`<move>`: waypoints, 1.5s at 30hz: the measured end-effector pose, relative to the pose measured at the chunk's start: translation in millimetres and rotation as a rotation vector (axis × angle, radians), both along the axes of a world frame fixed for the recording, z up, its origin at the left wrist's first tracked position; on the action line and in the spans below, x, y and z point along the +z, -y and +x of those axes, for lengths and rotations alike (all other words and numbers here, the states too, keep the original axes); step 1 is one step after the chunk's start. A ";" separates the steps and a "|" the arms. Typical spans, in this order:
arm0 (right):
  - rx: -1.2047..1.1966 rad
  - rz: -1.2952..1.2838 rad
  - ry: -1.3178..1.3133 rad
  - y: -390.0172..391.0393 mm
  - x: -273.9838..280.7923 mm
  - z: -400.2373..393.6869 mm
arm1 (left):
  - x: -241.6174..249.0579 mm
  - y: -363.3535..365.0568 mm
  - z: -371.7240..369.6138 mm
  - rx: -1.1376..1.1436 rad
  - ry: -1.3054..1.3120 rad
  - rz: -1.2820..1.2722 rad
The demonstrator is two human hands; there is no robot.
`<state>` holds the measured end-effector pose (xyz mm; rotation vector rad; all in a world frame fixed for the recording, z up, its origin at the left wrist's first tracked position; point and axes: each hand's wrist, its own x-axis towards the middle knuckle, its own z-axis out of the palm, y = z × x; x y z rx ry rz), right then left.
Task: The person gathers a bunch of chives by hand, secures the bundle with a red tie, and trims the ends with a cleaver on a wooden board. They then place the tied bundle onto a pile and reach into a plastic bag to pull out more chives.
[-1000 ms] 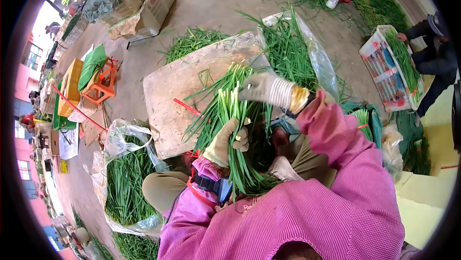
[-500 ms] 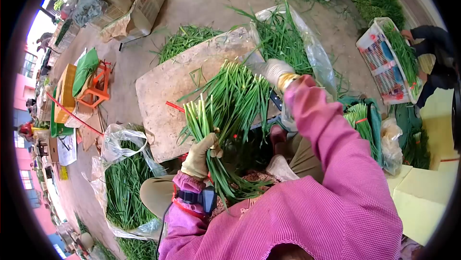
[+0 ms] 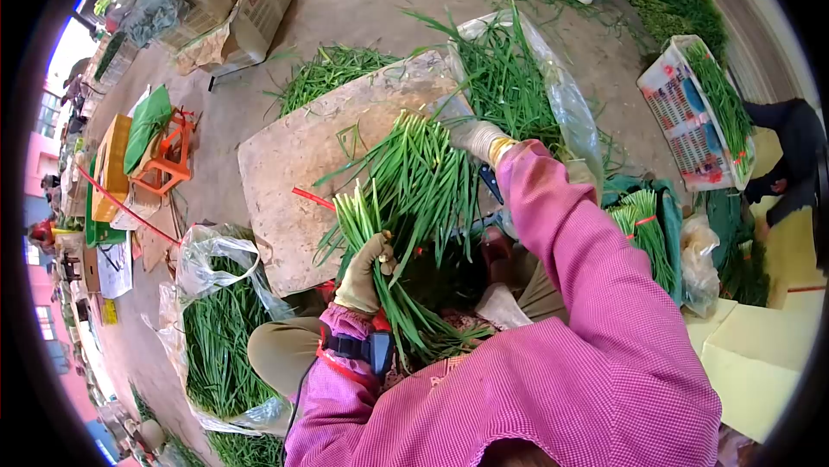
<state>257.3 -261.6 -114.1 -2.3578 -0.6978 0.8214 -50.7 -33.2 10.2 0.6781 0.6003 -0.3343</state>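
My left hand (image 3: 366, 275), in a pale work glove, is closed round a small bunch of garlic chives (image 3: 358, 217), pale ends up and leaves trailing over my lap. Beside it, a larger heap of chives (image 3: 423, 160) lies on the worn board (image 3: 281, 173) in front of me. My gloved right hand (image 3: 477, 139) is at the right edge of that heap, near the pale ends; its fingertips are not clear. A flat metal blade (image 3: 451, 110) shows just beyond this hand, and a dark riveted handle (image 3: 490, 182) shows below it.
Plastic bags of chives stand at the left (image 3: 226, 337) and behind the board (image 3: 514, 78). A printed crate (image 3: 686, 113) of chives is at the right, with a person in dark clothes beside it. Tied chives (image 3: 643, 230) lie nearer me. An orange stool (image 3: 173, 152) stands left.
My right hand has moved left to the heap's edge. My left hand keeps its bunch almost in place. The person at the right has taken their hands away from the crate.
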 end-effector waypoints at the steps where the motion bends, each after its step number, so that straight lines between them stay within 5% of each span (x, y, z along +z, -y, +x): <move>1: 0.003 0.002 -0.001 -3.8 21.1 -10.4 | -1.0 -0.3 -0.4 -0.013 0.019 0.025; 3: -0.069 -0.251 0.043 -19.5 87.5 -40.9 | -1.4 -0.8 -0.8 -0.016 0.036 0.050; 4: -0.103 -0.416 -0.106 -31.2 54.7 -22.2 | 2.1 -1.3 -0.7 -0.001 0.012 0.042; 7: 0.086 -0.366 0.054 -29.1 81.2 -27.9 | 7.6 -6.6 -4.8 0.044 -0.007 0.024; 8: -0.257 -0.409 -0.180 -37.6 93.0 -21.0 | 14.3 -9.1 -6.9 0.073 -0.005 0.024; 9: -0.372 -0.036 -0.191 -9.8 106.3 -31.1 | 20.6 -10.4 -8.4 0.102 -0.003 0.024; 13: -0.380 -0.309 0.221 17.0 170.9 -23.2 | 27.2 -18.7 -12.1 0.250 0.068 0.008; 15: -0.465 -0.052 0.115 25.9 192.1 -10.3 | 41.7 -23.2 -10.3 0.275 0.084 -0.015; 17: -0.393 -0.146 0.427 35.3 219.9 -13.9 | 57.9 -24.6 -8.6 0.302 0.116 0.036; 21: -0.056 0.044 0.542 37.6 255.9 -19.4 | 79.7 -34.4 5.2 0.184 0.230 0.208; 27: -0.232 0.415 0.046 4.9 282.4 -78.2 | 109.4 13.0 58.9 -0.020 0.387 0.398; 31: -0.180 0.370 0.261 -8.4 256.9 -88.9 | 86.5 43.4 71.9 -0.198 0.337 0.238; 35: -0.287 0.494 0.075 -10.8 240.4 -96.7 | 73.6 62.8 60.3 -0.236 0.240 0.035; 38: -0.431 0.706 -0.097 -9.2 232.1 -113.4 | 49.4 56.8 50.6 -0.260 0.271 0.228; 40: -0.348 0.522 -0.214 -8.2 226.1 -128.3 | 22.4 50.8 45.9 -0.340 0.839 0.896; 43: -0.223 0.270 -0.430 -0.7 209.9 -127.2 | 0.6 38.5 41.3 -0.435 0.875 1.111; 45: -0.129 0.136 -0.628 7.7 201.8 -123.9 | 42.2 42.9 34.0 -0.477 0.820 0.985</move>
